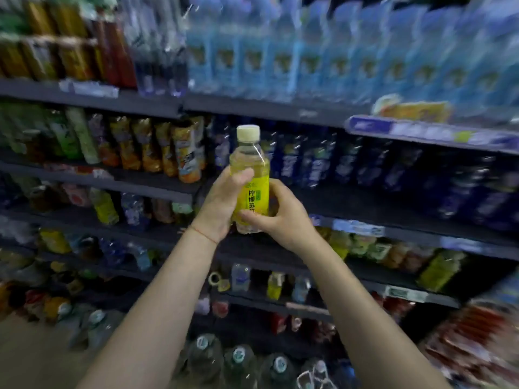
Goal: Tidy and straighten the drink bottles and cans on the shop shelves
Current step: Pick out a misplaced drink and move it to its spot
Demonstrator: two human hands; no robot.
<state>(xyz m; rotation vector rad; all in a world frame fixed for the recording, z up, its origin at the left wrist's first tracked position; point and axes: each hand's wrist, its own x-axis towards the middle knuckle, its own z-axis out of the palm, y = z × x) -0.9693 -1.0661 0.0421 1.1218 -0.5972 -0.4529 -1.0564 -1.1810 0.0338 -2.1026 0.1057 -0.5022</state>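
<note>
A small clear bottle with a yellow label (pixel 254 189) and a pale cream cap stands upright in mid-air in front of the shelves, held in both hands. My left hand (pixel 220 204) wraps its left side, thumb across the top of the label. My right hand (pixel 283 217) grips its lower right side, thumb lying across the base of the label. Behind the bottle the dark shelves (pixel 157 103) are packed with rows of drinks, all blurred by motion.
Light blue water bottles (pixel 337 60) fill the top shelf, dark blue bottles (pixel 365 167) the one below at right, orange juice bottles (pixel 179 153) at left. Large water jugs (pixel 238 360) stand at floor level. Red packs (pixel 477 341) sit at lower right.
</note>
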